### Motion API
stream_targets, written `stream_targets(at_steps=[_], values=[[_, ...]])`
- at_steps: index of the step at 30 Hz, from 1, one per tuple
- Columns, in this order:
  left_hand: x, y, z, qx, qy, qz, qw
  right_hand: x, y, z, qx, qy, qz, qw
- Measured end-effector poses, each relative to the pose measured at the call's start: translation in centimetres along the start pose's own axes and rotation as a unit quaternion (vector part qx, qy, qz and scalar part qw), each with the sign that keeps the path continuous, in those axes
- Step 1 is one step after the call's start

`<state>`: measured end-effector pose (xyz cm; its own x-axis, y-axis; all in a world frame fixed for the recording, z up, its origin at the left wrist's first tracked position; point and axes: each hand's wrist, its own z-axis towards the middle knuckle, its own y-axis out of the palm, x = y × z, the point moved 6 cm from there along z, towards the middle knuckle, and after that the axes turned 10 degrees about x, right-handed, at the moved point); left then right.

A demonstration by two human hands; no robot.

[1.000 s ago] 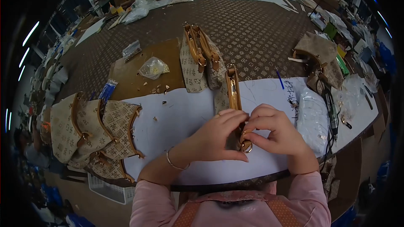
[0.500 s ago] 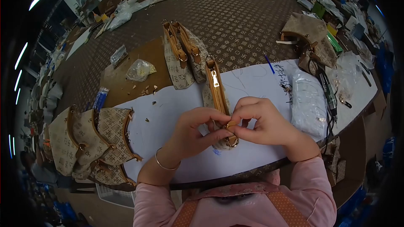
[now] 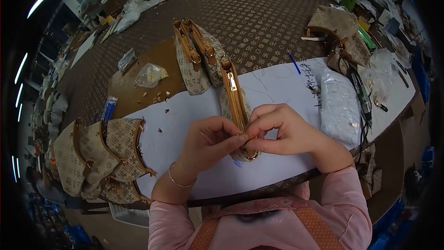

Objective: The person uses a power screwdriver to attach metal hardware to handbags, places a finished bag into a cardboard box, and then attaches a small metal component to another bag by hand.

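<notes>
A beige patterned handbag [image 3: 226, 104] with tan leather trim stands upright in front of me, its long zipper [image 3: 237, 106] facing up. My left hand [image 3: 212, 143] pinches at the near end of that zipper with thumb and forefinger. Meeting it fingertip to fingertip, my right hand [image 3: 282, 132] is closed in a pinch at the same spot. A small tan tab with gold metal showed there a moment ago; the fingers now mostly cover it. Below them a gold ring [image 3: 251, 154] sits at the bag's near end. The gold zipper pull [image 3: 232, 82] lies toward the far end.
Two similar handbags [image 3: 193, 71] stand just beyond. More bags [image 3: 99, 157] lie piled at left, another [image 3: 340, 32] at far right. A plastic-wrapped white bundle [image 3: 340, 106] and a corded tool [image 3: 360, 91] lie right. Small gold pieces [image 3: 157, 97] are scattered on a brown board [image 3: 125, 83].
Both hands and the handbag sit slightly further left and higher in view. My fingertips have closed tighter together, covering the small tab and gold metal that showed between them.
</notes>
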<state>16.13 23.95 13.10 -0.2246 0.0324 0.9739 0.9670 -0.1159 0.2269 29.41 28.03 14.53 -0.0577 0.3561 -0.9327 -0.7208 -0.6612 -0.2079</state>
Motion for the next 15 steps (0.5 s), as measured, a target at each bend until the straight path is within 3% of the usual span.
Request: stream_targets(at_steps=[8, 15], values=[[0.1, 0.2, 0.0, -0.027, -0.009, -0.045, 0.999, 0.3, 0.2, -0.1, 0.038, -0.008, 0.006, 0.999], [0.7, -0.1, -0.6, -0.001, -0.031, 0.020, 0.999, 0.6, 0.5, -0.1, 0.016, -0.015, 0.010, 1.000]])
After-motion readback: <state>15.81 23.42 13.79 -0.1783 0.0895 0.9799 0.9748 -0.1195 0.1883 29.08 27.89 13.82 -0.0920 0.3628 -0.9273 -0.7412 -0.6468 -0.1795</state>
